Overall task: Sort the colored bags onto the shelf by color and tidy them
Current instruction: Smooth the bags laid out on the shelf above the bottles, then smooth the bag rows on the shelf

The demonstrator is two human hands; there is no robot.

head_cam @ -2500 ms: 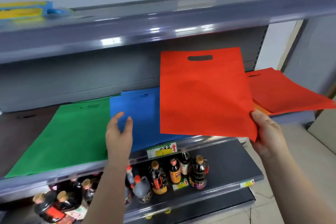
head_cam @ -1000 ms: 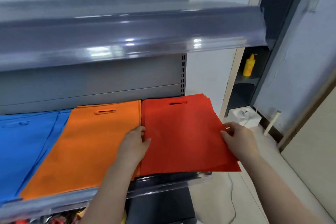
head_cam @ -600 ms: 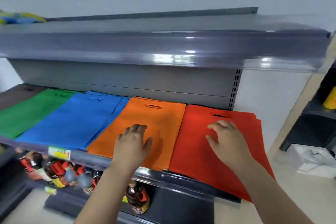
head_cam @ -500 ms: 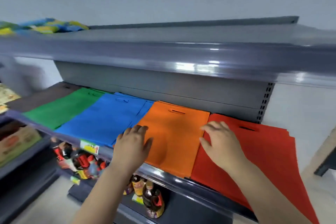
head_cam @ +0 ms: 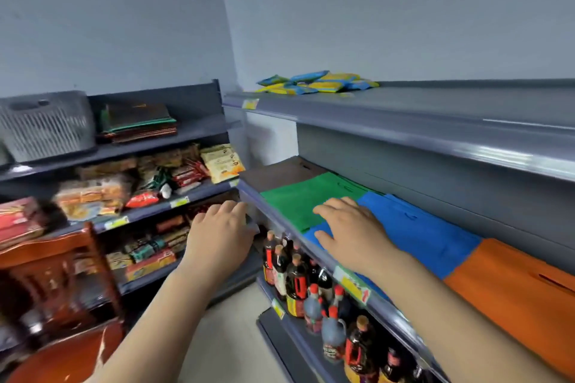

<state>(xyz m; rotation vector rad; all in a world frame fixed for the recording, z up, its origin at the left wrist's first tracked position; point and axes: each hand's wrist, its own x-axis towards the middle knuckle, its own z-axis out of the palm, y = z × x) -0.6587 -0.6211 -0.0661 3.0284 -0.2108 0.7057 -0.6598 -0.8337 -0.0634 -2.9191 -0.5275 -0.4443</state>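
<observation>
Change: both hands have shifted left along the shelf since half a second ago, when the left hand lay on the orange bag and the right hand at the seam between orange and red; the red bags are now out of view.
Right hand: the right hand (head_cam: 351, 232) lies palm down, fingers straight and slightly spread, across the seam where the flat green fabric bag (head_cam: 298, 197) meets the flat blue fabric bag (head_cam: 413, 228).
Left hand: the left hand (head_cam: 219, 235) hovers left of the shelf's near corner, fingers relaxed and close together, holding nothing; whether its fingertips touch the corner, I cannot tell.
Bags: on the grey metal middle shelf (head_cam: 314, 250), from far left to near right, lie a dark brown flat bag (head_cam: 280, 171), then green, blue and a flat orange fabric bag (head_cam: 513, 286), edges touching.
Below: dark sauce bottles with red caps (head_cam: 292, 270) stand on the lower shelf.
Above: yellow and blue packets (head_cam: 314, 82) lie on the top shelf.
Left side: a second rack holds snack packets (head_cam: 149, 179) and a grey plastic basket (head_cam: 46, 126).
</observation>
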